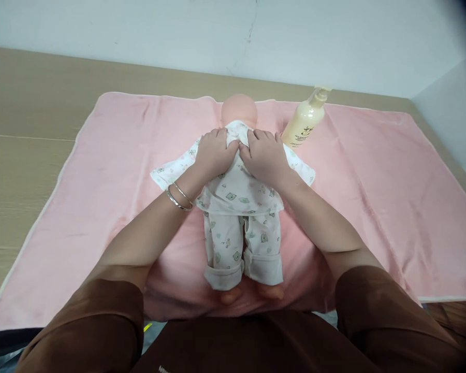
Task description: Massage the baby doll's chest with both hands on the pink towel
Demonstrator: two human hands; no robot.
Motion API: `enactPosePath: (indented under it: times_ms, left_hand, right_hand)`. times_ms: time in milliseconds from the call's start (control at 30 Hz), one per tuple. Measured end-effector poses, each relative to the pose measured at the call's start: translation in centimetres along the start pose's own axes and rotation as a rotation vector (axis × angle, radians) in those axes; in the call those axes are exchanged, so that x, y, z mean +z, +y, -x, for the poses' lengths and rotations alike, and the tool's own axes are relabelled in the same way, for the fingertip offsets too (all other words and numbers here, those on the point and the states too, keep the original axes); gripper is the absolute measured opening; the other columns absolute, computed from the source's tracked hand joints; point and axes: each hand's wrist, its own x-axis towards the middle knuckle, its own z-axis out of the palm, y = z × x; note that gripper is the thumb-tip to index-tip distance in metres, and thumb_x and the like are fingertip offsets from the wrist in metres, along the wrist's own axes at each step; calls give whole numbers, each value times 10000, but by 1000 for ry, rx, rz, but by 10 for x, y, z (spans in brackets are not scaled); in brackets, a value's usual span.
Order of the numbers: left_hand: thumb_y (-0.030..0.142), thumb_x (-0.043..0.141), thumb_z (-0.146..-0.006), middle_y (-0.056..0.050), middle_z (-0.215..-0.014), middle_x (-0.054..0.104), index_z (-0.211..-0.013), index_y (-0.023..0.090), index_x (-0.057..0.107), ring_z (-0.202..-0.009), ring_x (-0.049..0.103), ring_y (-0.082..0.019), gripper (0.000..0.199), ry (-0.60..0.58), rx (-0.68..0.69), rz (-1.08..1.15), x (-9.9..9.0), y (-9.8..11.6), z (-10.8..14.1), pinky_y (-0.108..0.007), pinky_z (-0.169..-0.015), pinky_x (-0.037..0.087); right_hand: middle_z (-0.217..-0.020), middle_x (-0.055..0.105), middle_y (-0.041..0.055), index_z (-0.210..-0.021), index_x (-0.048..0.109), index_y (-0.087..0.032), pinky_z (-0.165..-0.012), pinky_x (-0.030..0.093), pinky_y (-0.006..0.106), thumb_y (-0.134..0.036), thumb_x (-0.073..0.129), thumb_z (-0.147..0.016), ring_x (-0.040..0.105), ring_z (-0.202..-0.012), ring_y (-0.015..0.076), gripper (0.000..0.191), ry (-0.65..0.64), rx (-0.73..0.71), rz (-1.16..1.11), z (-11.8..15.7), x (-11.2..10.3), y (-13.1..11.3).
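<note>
My left hand (216,154) and right hand (264,156) lie spread on the doll (238,189); a rightward slip could topple the bottle (303,123) beside it.

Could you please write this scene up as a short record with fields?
Left hand: palm down on the upper back of the doll, fingers toward its head
Left hand point: left hand, doll
Right hand: laid the same way, beside the left
Doll clothes: white patterned top and trousers, cuffs rolled
Bottle: pump top, right of the doll's head
Bangles: two, left wrist
Underneath: pink blanket on a table
</note>
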Motion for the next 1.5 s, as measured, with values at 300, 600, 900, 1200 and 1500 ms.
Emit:
enactPosePath:
  times_ms: [300, 600, 900, 1200, 1500]
  left_hand:
    - [333, 419, -1014, -204, -1347, 662, -1342, 117, 620, -1316, 581, -363, 442, 36, 30, -19, 0, 9, 10, -510, -1172, 433]
    - [348, 427, -1005, -190, -1260, 710, -1222, 145, 673, -1226, 633, -357, 386, 39, -15, -24, -2, 5, 5, -497, -1114, 481]
    - [311, 393, -1036, -220, -1366, 666, -1347, 95, 622, -1342, 583, -375, 442, 45, 11, -65, -4, 18, 15, -499, -1179, 436]
    - [349, 419, -1003, -205, -1429, 643, -1431, 100, 592, -1377, 567, -371, 524, 22, -30, -17, -1, 9, 8, -503, -1221, 414]
    - [496, 420, -980, -178, -1289, 697, -1274, 163, 664, -1222, 626, -367, 507, -86, -82, 74, -13, -6, -2, -513, -1097, 498]
  right_hand:
    - [-1384, 676, 228, -1380, 616, -95, -1194, 351, 702, -456, 330, -1062, 586, -1321, 443, 559, -29, 69, -73, -11, 2, 16]
    - [-1365, 672, 243, -1317, 639, -86, -1146, 421, 629, -389, 367, -1034, 597, -1294, 431, 496, -19, 38, -74, -11, 4, 12]
    - [-1322, 700, 231, -1304, 665, -91, -1144, 425, 642, -523, 342, -1050, 618, -1275, 438, 596, -45, 101, -105, -18, 4, 23]
    - [-1363, 682, 234, -1344, 640, -75, -1171, 401, 634, -515, 313, -1065, 600, -1306, 432, 615, -60, 100, -82, -16, 2, 19]
    - [-1323, 689, 247, -1248, 671, -59, -1148, 430, 599, -367, 375, -1032, 615, -1271, 421, 478, -72, -40, -38, -7, -12, 9]
